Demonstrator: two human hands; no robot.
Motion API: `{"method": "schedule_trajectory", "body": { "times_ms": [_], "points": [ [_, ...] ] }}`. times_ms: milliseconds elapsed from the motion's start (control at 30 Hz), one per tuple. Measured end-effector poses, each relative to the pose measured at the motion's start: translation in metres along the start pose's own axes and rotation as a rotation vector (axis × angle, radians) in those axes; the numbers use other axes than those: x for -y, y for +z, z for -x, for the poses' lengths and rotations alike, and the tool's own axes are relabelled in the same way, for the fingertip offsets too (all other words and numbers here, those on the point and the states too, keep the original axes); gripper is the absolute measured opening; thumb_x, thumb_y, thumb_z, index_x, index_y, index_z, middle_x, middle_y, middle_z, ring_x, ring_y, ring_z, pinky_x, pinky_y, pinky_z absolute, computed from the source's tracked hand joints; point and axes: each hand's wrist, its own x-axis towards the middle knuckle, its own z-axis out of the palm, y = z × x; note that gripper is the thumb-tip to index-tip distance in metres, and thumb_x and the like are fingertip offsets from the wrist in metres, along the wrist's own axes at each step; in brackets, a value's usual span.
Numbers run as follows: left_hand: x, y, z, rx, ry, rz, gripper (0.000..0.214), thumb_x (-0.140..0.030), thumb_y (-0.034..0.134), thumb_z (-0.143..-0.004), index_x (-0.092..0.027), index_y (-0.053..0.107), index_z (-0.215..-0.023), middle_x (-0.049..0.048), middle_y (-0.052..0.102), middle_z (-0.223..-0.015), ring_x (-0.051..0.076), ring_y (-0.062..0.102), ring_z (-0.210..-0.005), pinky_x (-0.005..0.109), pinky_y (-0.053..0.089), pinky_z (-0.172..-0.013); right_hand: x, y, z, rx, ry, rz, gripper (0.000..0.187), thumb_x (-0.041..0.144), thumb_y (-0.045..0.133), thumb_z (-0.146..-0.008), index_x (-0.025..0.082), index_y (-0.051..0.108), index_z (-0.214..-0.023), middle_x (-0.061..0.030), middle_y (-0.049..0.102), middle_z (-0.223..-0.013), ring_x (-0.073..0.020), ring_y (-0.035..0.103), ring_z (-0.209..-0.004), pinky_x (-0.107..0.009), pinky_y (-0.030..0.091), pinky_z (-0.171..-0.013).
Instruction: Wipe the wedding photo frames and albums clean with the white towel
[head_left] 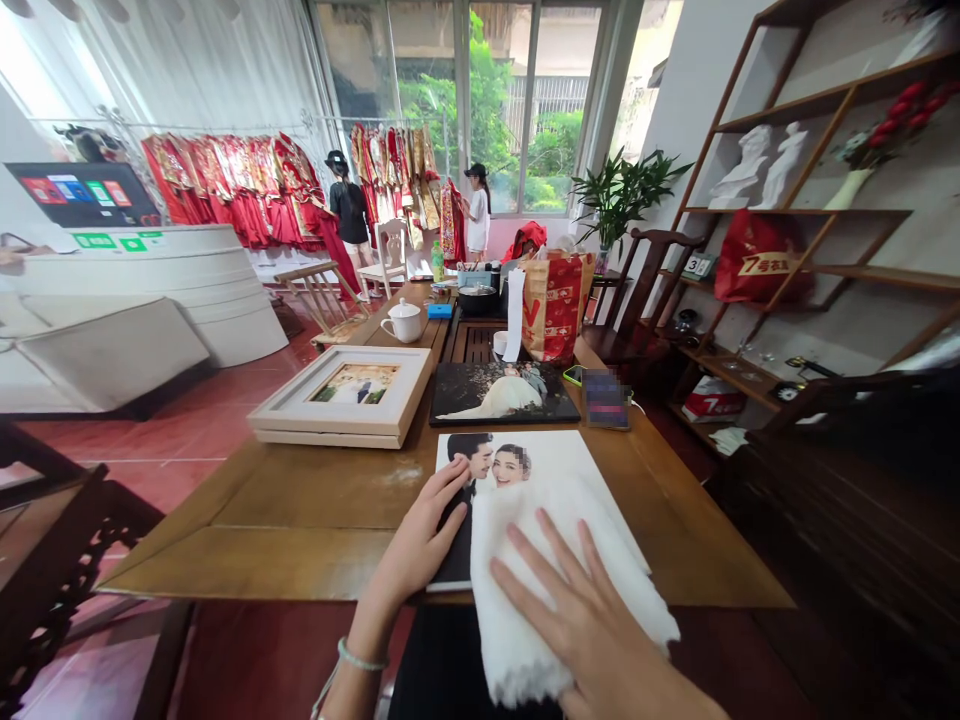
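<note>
Over by the far wall, red and gold garments (232, 195) hang in a long row, and two people in dark caps stand among them, one in a black top (349, 212), the other in white (478, 222), near a white chair (391, 252). To the left a screen (82, 195) sits on a curved white counter (180, 290). Down the wooden table (292, 520) I can see a white lidded cup (405, 323), a small blue box (439, 312) and a red-and-brown paper bag (559, 305). On the right, by a leafy plant (626, 190), wooden shelves (862, 212) hold a white bust (744, 165), a slim white figure (784, 168), red flowers (909, 112) in a pale vase (851, 190) and a bulging red bag (765, 262)
</note>
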Motion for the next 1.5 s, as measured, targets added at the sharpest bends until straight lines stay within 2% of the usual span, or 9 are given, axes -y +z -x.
{"method": "schedule_trajectory", "body": {
  "times_ms": [233, 400, 533, 733, 833, 933, 1067, 1300, 1500],
  "points": [
    [-0.003, -0.003, 0.000, 0.023, 0.006, 0.008, 0.041, -0.030, 0.041, -0.095, -0.027, 0.046, -0.136, 0.0040, 0.036, -0.150, 0.022, 0.030, -0.140, 0.045, 0.023, -0.117, -0.041, -0.009, -0.008, -0.157, 0.044, 0.000, 0.099, 0.006, 0.044, -0.054, 0.036, 0.025, -0.146, 0.0041, 0.018, -0.155, -0.0293, 0.005, -0.143, -0.063, 0.006, -0.110],
    [-0.003, -0.004, 0.000, 0.017, 0.002, 0.023, 0.041, -0.032, 0.041, -0.095, -0.027, 0.047, -0.136, 0.0032, 0.038, -0.150, 0.022, 0.030, -0.140, 0.044, 0.022, -0.117, -0.068, -0.022, -0.055, -0.265, 0.320, 0.095, 0.075, 0.015, 0.048, -0.073, 0.027, 0.032, -0.145, -0.0058, 0.024, -0.154, -0.0380, 0.012, -0.140, -0.067, 0.013, -0.106],
    [-0.003, -0.005, -0.002, 0.009, -0.030, 0.076, 0.041, -0.032, 0.033, -0.097, -0.024, 0.050, -0.134, 0.0027, 0.040, -0.149, 0.019, 0.032, -0.139, 0.041, 0.020, -0.118, -0.042, -0.017, -0.068, -0.277, 0.381, 0.163, 0.075, 0.021, 0.056, -0.075, 0.018, 0.031, -0.146, -0.0166, 0.026, -0.152, -0.0453, 0.013, -0.138, -0.068, 0.013, -0.104],
    [-0.006, -0.008, -0.003, 0.011, -0.080, 0.149, 0.046, -0.035, 0.024, -0.099, -0.021, 0.052, -0.132, 0.0034, 0.043, -0.146, 0.019, 0.035, -0.138, 0.042, 0.021, -0.117, 0.024, 0.016, -0.047, -0.288, 0.076, 0.003, 0.080, 0.034, 0.059, -0.077, 0.011, 0.027, -0.146, -0.0219, 0.013, -0.154, -0.0364, 0.000, -0.141, -0.057, 0.003, -0.113],
    [-0.007, -0.008, -0.003, -0.012, -0.101, 0.168, 0.048, -0.036, 0.021, -0.099, -0.021, 0.054, -0.131, 0.0036, 0.045, -0.145, 0.019, 0.037, -0.137, 0.039, 0.023, -0.117, 0.039, 0.032, -0.039, -0.239, -0.045, -0.041, 0.082, 0.037, 0.063, -0.074, 0.010, 0.031, -0.145, -0.0234, 0.019, -0.152, -0.0401, 0.006, -0.140, -0.060, 0.012, -0.112],
    [-0.006, -0.007, -0.003, -0.013, -0.087, 0.158, 0.049, -0.036, 0.019, -0.099, -0.022, 0.055, -0.129, 0.0032, 0.045, -0.145, 0.018, 0.037, -0.136, 0.039, 0.023, -0.117, 0.036, 0.038, -0.028, -0.238, -0.123, -0.010, 0.056, 0.019, 0.052, -0.083, 0.017, 0.045, -0.138, -0.0175, 0.034, -0.147, -0.0344, 0.021, -0.139, -0.055, 0.025, -0.111],
    [-0.003, -0.005, -0.002, 0.001, -0.069, 0.103, 0.044, -0.034, 0.027, -0.098, -0.021, 0.052, -0.132, 0.0046, 0.043, -0.147, 0.019, 0.035, -0.137, 0.041, 0.023, -0.117, 0.018, 0.022, -0.009, -0.212, -0.131, -0.060, 0.061, 0.009, 0.049, -0.076, 0.026, 0.050, -0.134, -0.0051, 0.039, -0.147, -0.0280, 0.024, -0.139, -0.052, 0.024, -0.113],
    [0.000, -0.004, -0.001, 0.024, -0.011, 0.010, 0.043, -0.028, 0.044, -0.093, -0.024, 0.047, -0.136, 0.0054, 0.037, -0.150, 0.021, 0.030, -0.140, 0.043, 0.022, -0.117, -0.034, -0.019, -0.033, -0.288, 0.286, -0.056, 0.072, 0.010, 0.048, -0.068, 0.021, 0.044, -0.139, -0.0054, 0.033, -0.151, -0.0268, 0.014, -0.142, -0.051, 0.009, -0.115],
    [0.004, -0.002, -0.001, 0.018, -0.005, -0.002, 0.042, -0.029, 0.044, -0.094, -0.023, 0.048, -0.135, 0.0064, 0.040, -0.148, 0.022, 0.032, -0.139, 0.042, 0.024, -0.116, -0.060, -0.054, -0.105, -0.161, 0.072, -0.084, 0.057, 0.025, 0.048, -0.080, 0.013, 0.048, -0.136, -0.0145, 0.041, -0.145, -0.0351, 0.024, -0.138, -0.056, 0.019, -0.110]
  ]
}}
